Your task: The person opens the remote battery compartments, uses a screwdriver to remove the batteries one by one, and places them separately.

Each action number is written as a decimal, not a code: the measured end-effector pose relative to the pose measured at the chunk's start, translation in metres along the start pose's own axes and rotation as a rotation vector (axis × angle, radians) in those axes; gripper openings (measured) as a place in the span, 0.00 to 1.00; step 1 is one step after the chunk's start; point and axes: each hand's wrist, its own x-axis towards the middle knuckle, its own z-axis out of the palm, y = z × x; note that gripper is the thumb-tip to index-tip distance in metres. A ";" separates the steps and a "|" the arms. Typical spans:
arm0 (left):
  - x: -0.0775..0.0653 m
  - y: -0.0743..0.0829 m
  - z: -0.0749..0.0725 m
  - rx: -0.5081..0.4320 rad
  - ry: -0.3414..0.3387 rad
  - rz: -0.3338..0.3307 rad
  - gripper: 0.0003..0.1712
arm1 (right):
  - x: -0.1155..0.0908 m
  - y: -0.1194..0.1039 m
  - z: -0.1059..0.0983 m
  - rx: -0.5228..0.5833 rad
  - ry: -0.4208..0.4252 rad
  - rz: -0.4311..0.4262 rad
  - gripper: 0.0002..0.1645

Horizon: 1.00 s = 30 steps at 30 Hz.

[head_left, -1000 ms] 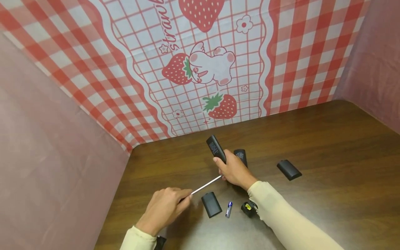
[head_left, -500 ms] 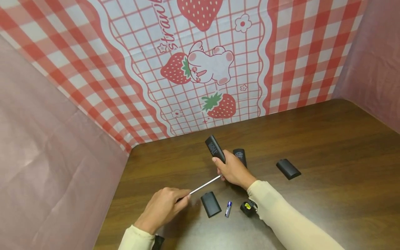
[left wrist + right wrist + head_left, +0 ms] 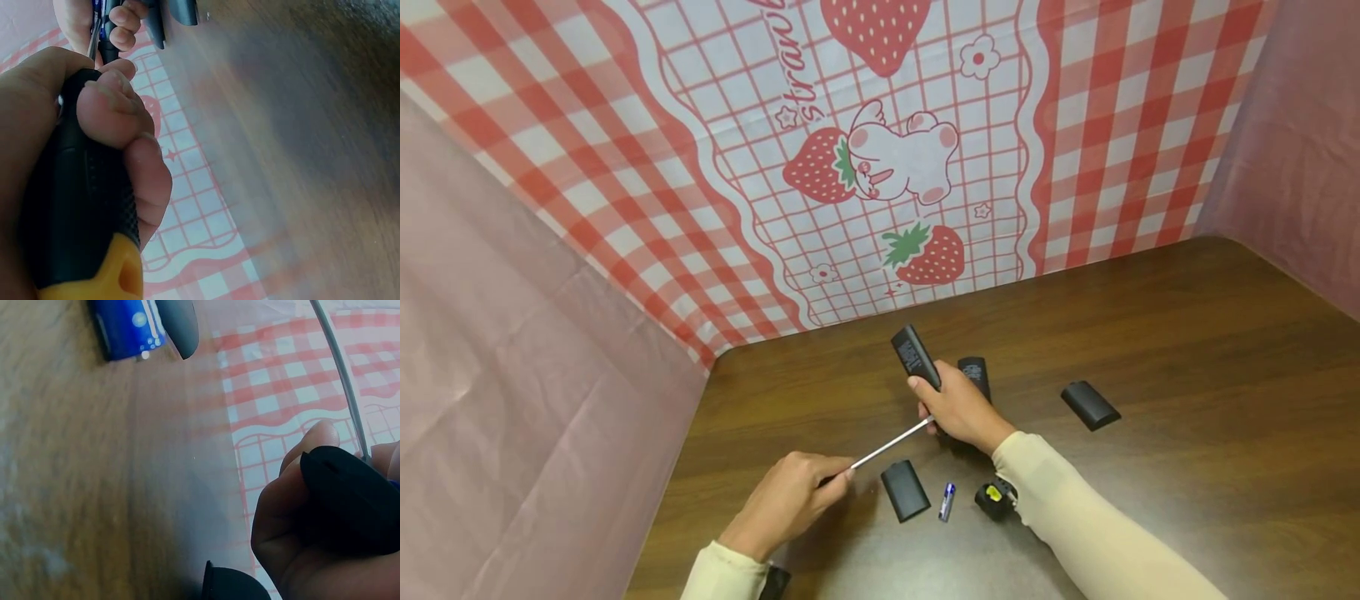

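My left hand (image 3: 782, 502) grips a screwdriver (image 3: 69, 200) by its black and yellow handle. Its long metal shaft (image 3: 891, 444) points up and right to my right hand (image 3: 962, 408). That hand holds a black, remote-like handset (image 3: 916, 357) with pale print, tilted above the table. In the right wrist view the shaft's far end reaches the held handset (image 3: 350, 500), where the contact spot is partly hidden by fingers. A bit of blue, like a battery, shows at the held handset in the left wrist view. A second black handset (image 3: 974, 372) lies behind my right hand, partly covered.
On the brown wooden table (image 3: 1210, 350) lie a black cover (image 3: 906, 492) and a blue and silver battery (image 3: 947, 502), between my forearms. Another black cover (image 3: 1090, 405) lies to the right. A strawberry-print cloth (image 3: 910, 167) hangs at the back, with pink cloth at both sides.
The left hand and screwdriver shift very slightly left and down in the head view, while the whole view drifts a little. Both grips stay the same.
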 end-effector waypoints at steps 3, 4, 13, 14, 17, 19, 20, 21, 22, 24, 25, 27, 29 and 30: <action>-0.001 -0.001 0.002 -0.027 0.011 0.014 0.08 | 0.000 0.000 0.001 0.022 -0.002 0.010 0.15; -0.001 -0.002 0.002 -0.040 0.011 0.013 0.09 | 0.000 0.000 0.001 0.027 -0.002 0.014 0.15; -0.002 0.004 0.001 0.168 0.067 0.048 0.04 | 0.000 0.000 0.003 -0.013 -0.016 0.021 0.15; -0.001 0.006 0.000 0.220 0.088 0.066 0.03 | -0.001 0.000 0.003 -0.030 -0.014 0.014 0.14; 0.001 0.012 -0.003 0.296 0.111 0.092 0.04 | -0.001 0.000 0.004 -0.075 -0.006 0.012 0.14; 0.002 0.017 -0.005 0.297 0.103 0.086 0.08 | -0.002 -0.001 0.004 -0.106 -0.009 0.019 0.14; 0.003 0.019 -0.006 0.293 0.094 0.080 0.11 | -0.003 -0.001 0.003 -0.121 -0.013 0.021 0.15; 0.004 0.020 -0.006 0.289 0.084 0.072 0.13 | -0.003 -0.001 0.003 -0.135 -0.015 0.025 0.15; 0.005 0.022 -0.006 0.290 0.075 0.065 0.15 | -0.003 -0.002 0.003 -0.145 -0.017 0.027 0.15; 0.006 0.023 -0.006 0.290 0.065 0.054 0.18 | -0.004 -0.003 0.003 -0.156 -0.013 0.031 0.15; 0.006 0.023 -0.006 0.292 0.066 0.053 0.18 | -0.004 -0.003 0.003 -0.155 -0.008 0.031 0.14; 0.006 0.022 -0.005 0.296 0.076 0.055 0.17 | -0.004 -0.002 0.003 -0.147 -0.004 0.032 0.14; 0.005 0.021 -0.003 0.293 0.088 0.061 0.14 | -0.004 -0.002 0.003 -0.124 -0.008 0.035 0.14; 0.005 0.020 -0.002 0.288 0.093 0.065 0.12 | -0.004 -0.002 0.004 -0.113 -0.010 0.034 0.14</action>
